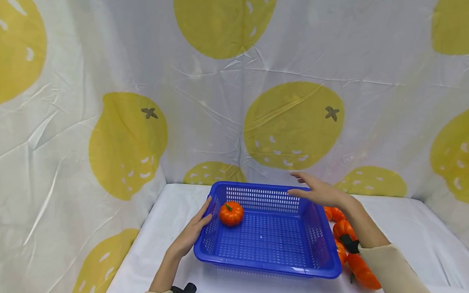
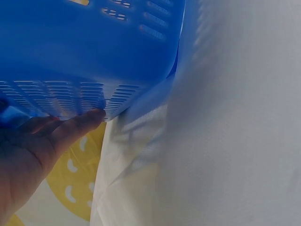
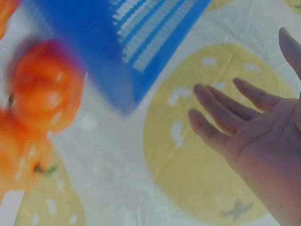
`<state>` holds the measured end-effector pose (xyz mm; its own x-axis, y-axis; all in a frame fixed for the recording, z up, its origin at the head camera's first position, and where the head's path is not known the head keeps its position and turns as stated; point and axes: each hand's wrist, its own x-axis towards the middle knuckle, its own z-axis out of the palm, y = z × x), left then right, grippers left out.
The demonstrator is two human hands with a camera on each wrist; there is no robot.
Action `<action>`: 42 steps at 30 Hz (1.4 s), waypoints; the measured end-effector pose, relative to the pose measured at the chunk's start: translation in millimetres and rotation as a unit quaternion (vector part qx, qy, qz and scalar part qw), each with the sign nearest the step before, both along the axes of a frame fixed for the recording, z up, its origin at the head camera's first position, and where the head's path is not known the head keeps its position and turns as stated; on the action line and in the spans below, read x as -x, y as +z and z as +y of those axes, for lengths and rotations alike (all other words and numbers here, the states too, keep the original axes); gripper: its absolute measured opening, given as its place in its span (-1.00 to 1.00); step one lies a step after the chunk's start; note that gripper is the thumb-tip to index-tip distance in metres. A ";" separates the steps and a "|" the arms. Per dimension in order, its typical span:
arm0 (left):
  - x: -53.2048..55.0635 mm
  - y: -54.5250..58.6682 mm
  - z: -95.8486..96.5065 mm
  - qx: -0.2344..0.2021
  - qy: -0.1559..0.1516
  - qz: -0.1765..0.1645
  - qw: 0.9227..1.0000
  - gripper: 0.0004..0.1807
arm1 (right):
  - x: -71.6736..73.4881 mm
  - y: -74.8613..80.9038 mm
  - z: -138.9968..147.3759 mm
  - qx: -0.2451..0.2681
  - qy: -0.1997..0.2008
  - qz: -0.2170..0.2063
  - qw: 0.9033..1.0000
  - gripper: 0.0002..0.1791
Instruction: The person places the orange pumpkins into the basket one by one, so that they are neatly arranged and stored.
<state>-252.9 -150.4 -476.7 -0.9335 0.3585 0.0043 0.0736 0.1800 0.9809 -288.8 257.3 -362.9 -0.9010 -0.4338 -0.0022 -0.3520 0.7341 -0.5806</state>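
A blue plastic basket (image 1: 269, 240) with slotted walls stands on the white-covered table. Inside it, near the left wall, sits one small orange pumpkin (image 1: 231, 213) with a green stem. My left hand (image 1: 193, 230) touches the basket's left side; its extended fingers lie against the outer slotted wall (image 2: 61, 96) in the left wrist view. Over the far right corner of the basket, my right hand (image 1: 315, 189) is held in the air with spread fingers. The right wrist view shows nothing in that hand (image 3: 268, 127), apart from the basket's blue wall (image 3: 94, 42).
Several orange pumpkins (image 1: 345, 230) lie along the basket's right side, partly hidden by the right forearm. A longer orange vegetable (image 1: 364, 273) lies nearer the front. White cloth (image 1: 205, 84) printed with yellow lemons hangs behind the table and at both sides.
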 end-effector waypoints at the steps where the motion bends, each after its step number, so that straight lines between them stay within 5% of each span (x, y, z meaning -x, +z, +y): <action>1: 0.2 -0.1 -0.4 -0.001 0.000 0.001 1.000 -0.32 | -2.6 0.4 5.8 -0.002 -0.008 0.010 1.000 -0.14; 7: -0.7 -2.1 -5.2 0.001 0.011 -0.006 1.000 -0.33 | -14.2 -1.9 33.5 -0.008 -0.041 0.035 0.999 -0.13; 15: -2.3 -4.0 -6.7 -0.004 0.005 -0.008 1.000 -0.32 | -22.4 -27.3 79.8 -0.014 -0.072 0.065 0.995 -0.17; 30: 4.4 1.3 -6.3 -0.004 0.000 -0.002 1.000 -0.33 | -22.2 -71.8 149.0 0.011 -0.115 0.031 0.993 -0.15; 42: 3.5 -2.9 -2.7 -0.009 -0.006 -0.005 1.000 -0.33 | -28.4 -98.9 178.3 0.037 -0.122 0.004 0.992 -0.18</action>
<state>-256.4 -153.1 -479.6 -0.9290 0.3700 0.0017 0.0663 0.1619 0.9846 -260.4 435.6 -461.8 -0.9790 -0.2016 0.0291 -0.1740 0.7534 -0.6342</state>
